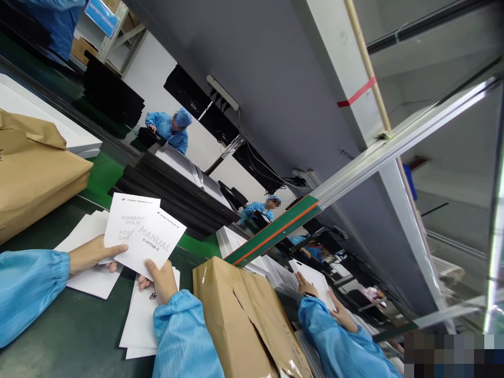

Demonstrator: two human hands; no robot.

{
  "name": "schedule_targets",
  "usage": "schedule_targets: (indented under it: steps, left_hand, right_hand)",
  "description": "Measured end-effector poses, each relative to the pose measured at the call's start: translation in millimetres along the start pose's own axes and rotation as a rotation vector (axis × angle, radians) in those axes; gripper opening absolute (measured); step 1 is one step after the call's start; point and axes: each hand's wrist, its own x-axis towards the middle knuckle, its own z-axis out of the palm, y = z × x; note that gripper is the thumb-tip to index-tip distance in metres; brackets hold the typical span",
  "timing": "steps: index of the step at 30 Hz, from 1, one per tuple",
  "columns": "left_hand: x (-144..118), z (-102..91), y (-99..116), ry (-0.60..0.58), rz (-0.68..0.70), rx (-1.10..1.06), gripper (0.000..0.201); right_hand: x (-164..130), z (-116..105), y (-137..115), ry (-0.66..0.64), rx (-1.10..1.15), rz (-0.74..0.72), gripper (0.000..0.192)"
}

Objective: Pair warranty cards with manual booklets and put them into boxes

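A dark green work surface [79, 336] occupies the 7 o'clock area. A grey partition wall [275, 94] runs from 12 toward 4 o'clock. An aluminium frame rail [394, 144] crosses at 3 o'clock. White wall [151, 71] and shelving [114, 31] sit at 11 o'clock.

A dark green desk [79, 325] carries the work. Directly on it lie two loose stacks of white printed paper leaflets, one at the left [92, 281] and one nearer the middle [139, 320]. A brown kraft-paper-wrapped bundle [35, 173] rests at the far left, and a torn brown paper package [244, 315] sits just beside the middle stack. Stacked black flat panels [173, 194] lie farther back.
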Motion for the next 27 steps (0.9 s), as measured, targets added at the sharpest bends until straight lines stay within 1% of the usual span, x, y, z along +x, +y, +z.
schedule_targets:
  steps: [8,15,20,23,27]
  left_hand:
    - [1.3,-1.2,-1.7,-0.025,0.012,0.011,0.057]
    - [2.6,-2.4,-3.6,-0.038,0.017,0.047,0.06]
    - [0.4,-1.5,-0.6,-0.03,0.017,0.066,0.061]
    - [-1.9,-0.1,2.9,-0.034,-0.001,0.045,0.062]
    - [-2.7,0.6,3.9,-0.028,-0.003,0.043,0.061]
  right_hand:
    - [5.1,1.4,0.4,-0.001,-0.015,0.01,0.038]
    - [3.3,1.7,-1.8,-0.003,0.015,-0.005,0.038]
    - [2.3,1.5,-2.6,-0.01,0.047,-0.026,0.042]
    - [4.1,1.0,-0.6,-0.032,0.068,-0.038,0.044]
    - [7.1,0.4,2.8,-0.076,0.143,-0.081,0.041]
